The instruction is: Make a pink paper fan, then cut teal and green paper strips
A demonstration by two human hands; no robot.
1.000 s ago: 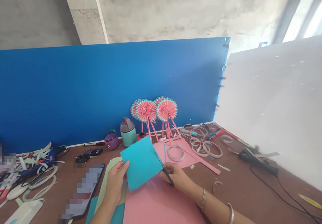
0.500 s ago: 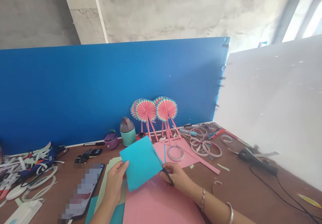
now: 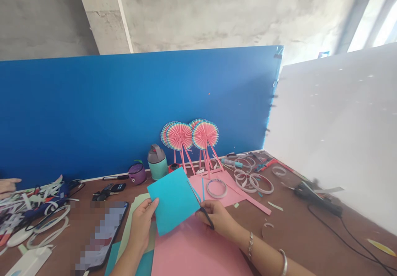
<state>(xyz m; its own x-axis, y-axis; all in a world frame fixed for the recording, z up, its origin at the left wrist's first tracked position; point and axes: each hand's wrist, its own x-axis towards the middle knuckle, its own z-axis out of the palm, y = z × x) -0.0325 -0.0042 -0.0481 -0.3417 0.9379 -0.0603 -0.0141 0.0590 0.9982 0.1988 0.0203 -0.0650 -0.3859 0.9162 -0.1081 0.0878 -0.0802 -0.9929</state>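
A bright blue sheet of paper (image 3: 174, 201) is held up at a tilt over the table. My left hand (image 3: 144, 218) pinches its left edge between thumb and fingers. At the opposite edge, my right hand (image 3: 220, 217) is closed around the dark handles of a pair of scissors (image 3: 207, 218). The blades lie along the right edge of the blue sheet, where a narrow sliver of blue stands slightly off. Beneath both hands lies a large pink sheet (image 3: 198, 251), with pale green paper (image 3: 132, 216) and teal paper (image 3: 114, 253) partly under it.
Pink pleated paper fans (image 3: 180, 136) stand behind, beside a teal flask (image 3: 158, 169) and a purple pot (image 3: 137, 173). Tape rolls (image 3: 261, 184) lie right, a phone (image 3: 105, 239) left. A glue gun (image 3: 316, 197) trails its cord. Another person's hand (image 3: 8, 186) reaches over paper scraps.
At the blue sheet's right edge, the sliver beside the scissor blades stands out more. Another person's hand has come in at the far left. My hands have barely moved.
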